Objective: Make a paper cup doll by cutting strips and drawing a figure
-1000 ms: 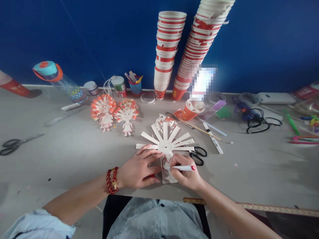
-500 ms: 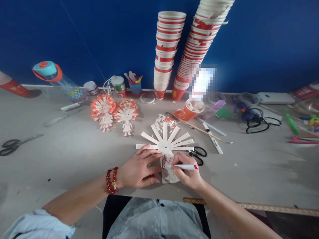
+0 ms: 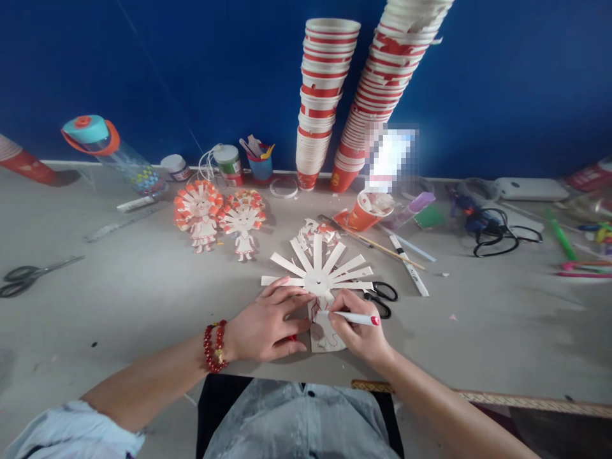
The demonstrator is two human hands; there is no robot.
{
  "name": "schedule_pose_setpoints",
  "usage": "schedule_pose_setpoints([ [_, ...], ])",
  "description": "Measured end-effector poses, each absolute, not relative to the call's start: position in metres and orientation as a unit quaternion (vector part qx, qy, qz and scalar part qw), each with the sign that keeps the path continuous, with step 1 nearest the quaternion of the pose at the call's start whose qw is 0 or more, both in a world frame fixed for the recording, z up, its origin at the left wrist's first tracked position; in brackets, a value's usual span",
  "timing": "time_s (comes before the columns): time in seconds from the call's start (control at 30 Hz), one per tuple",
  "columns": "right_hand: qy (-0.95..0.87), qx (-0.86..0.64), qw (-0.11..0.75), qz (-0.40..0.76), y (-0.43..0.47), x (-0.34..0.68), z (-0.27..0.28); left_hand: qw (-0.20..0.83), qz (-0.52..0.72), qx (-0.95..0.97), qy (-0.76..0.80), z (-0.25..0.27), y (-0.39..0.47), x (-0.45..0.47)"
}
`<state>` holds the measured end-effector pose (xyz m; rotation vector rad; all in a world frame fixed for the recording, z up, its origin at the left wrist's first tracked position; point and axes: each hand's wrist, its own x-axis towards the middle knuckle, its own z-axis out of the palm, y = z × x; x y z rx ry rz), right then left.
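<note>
A white paper cutout (image 3: 318, 281) lies in front of me, its strips fanned out round a disc and a drawn figure on the panel (image 3: 327, 338) below. My left hand (image 3: 270, 322) rests flat on the table with spread fingers, their tips on the paper's left edge. My right hand (image 3: 358, 328) is closed round a white marker (image 3: 356, 317) with a red end, its tip at the red lines on the panel. Beside that hand, black-handled scissors (image 3: 382, 292) lie partly under the strips. A small red thing, perhaps a cap, shows by my left fingers.
Two paper dolls (image 3: 203, 213) with curled orange-tipped strips lie at the left. Tall stacks of paper cups (image 3: 322, 102) stand at the back. A red cup (image 3: 366, 213) holds scraps. Another marker (image 3: 408, 264), scissors (image 3: 36, 275) and a water bottle (image 3: 117, 156) surround the workspace.
The marker in my right hand has tilted a little, its tip shifting slightly up and right over the panel. My left hand and the paper stay in place.
</note>
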<state>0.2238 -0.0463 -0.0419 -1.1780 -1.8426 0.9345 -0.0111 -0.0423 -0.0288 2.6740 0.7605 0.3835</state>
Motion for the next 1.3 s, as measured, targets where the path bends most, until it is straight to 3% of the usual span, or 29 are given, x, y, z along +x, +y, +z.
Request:
schedule_pose_setpoints([
  [1.3, -0.745, -0.451, 0.331, 0.363, -0.046, 0.2228, -0.0391, 0.165, 0.127, 0.941, 0.266, -0.0287, -0.0419, -0.0117],
])
